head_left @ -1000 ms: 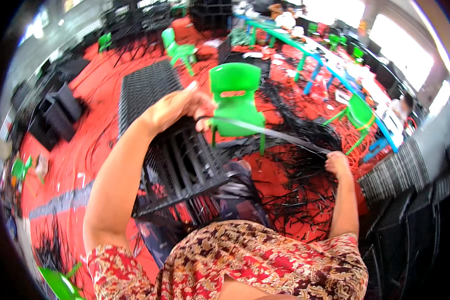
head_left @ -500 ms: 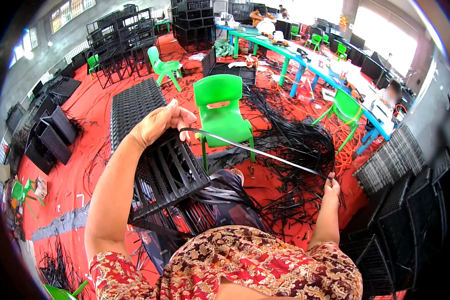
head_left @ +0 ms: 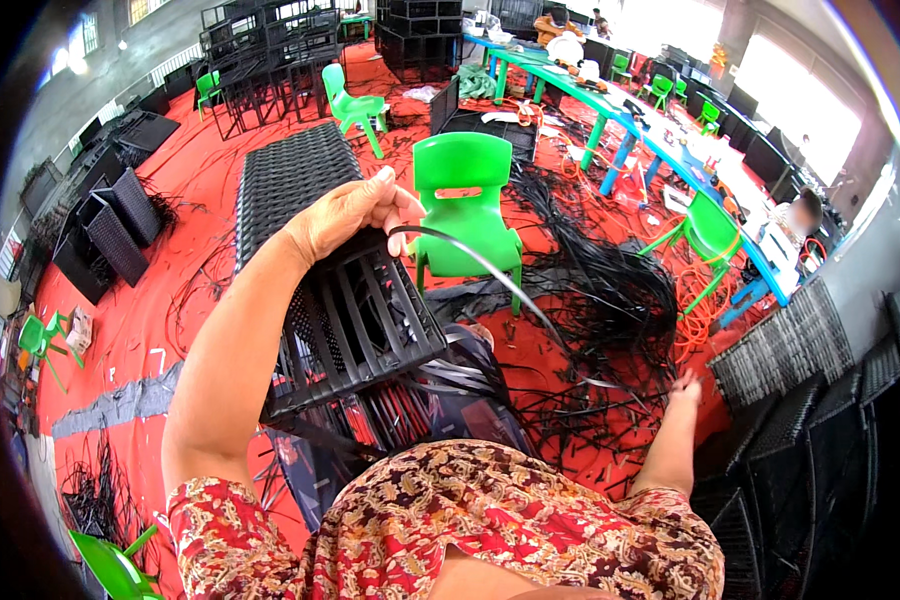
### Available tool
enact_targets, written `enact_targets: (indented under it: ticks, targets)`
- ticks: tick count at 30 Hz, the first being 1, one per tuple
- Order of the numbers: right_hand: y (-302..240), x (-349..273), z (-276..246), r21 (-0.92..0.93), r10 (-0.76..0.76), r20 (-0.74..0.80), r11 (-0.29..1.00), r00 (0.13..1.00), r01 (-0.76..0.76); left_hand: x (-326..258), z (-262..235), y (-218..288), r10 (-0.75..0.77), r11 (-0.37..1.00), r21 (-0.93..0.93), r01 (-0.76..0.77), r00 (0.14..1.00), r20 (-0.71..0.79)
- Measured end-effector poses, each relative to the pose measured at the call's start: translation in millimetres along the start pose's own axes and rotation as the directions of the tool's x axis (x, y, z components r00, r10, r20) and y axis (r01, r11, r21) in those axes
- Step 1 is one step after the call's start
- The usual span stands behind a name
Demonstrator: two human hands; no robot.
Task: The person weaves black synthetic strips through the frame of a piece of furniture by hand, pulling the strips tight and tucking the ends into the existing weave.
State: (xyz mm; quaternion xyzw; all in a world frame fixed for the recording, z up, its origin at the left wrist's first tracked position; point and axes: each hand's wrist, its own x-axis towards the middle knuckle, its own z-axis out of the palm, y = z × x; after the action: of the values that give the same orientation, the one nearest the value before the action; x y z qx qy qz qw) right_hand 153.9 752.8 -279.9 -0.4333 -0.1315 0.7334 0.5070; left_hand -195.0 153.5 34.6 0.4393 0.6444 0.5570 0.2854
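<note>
— Since half a second ago, what shifted?

— Both arms spread further: the left hand point(head_left: 355, 208) rose toward the green chair point(head_left: 462, 205), and the right hand point(head_left: 684, 385) dropped lower and farther out to the right.

— What is gripped?

— That left hand pinches one end of a long black strip point(head_left: 495, 275) between thumb and fingers. At the other end, whether the right hand's fingers clasp the strip I cannot tell; they sit at its far tip.

— How does the strip run?

— Its long axis slants from upper left down to lower right, bowed slightly, passing above a black woven frame point(head_left: 355, 325) resting on the person's lap.

— And the room?

— Red floor point(head_left: 185, 250) littered with black strips point(head_left: 610, 300), stacked black woven furniture point(head_left: 270, 45) at the back, a long blue-legged table point(head_left: 610, 100) on the right.
</note>
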Motion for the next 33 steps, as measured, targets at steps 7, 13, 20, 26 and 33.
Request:
enact_targets:
  ticks: [7, 13, 20, 26, 33]
  targets:
    - [5, -250, 245, -0.051, -0.297, 0.940, 0.372, 0.171, 0.927, 4, 2, -2, 0.086, 0.993, 0.073, -0.090, 0.994, 0.064]
    - [79, -417, 268, 0.627, -0.027, 0.773, -0.121, -0.634, 0.769, -3, 7, -1, 0.222, 0.972, 0.073, -0.223, 0.975, 0.032]
    - [103, -410, 249, 0.725, -0.033, 0.679, -0.126, -0.734, 0.677, -2, 11, 8, 0.039, 0.999, -0.016, -0.039, 0.998, -0.039]
    - [103, -368, 241, 0.617, -0.018, 0.765, -0.269, -0.644, 0.740, 9, 11, 3, -0.054, 0.987, -0.154, 0.048, 0.998, -0.036]
    - [100, -273, 228, 0.536, 0.015, 0.830, -0.294, -0.557, 0.791, 4, 3, -5, 0.018, 0.968, -0.249, -0.024, 0.999, -0.027]
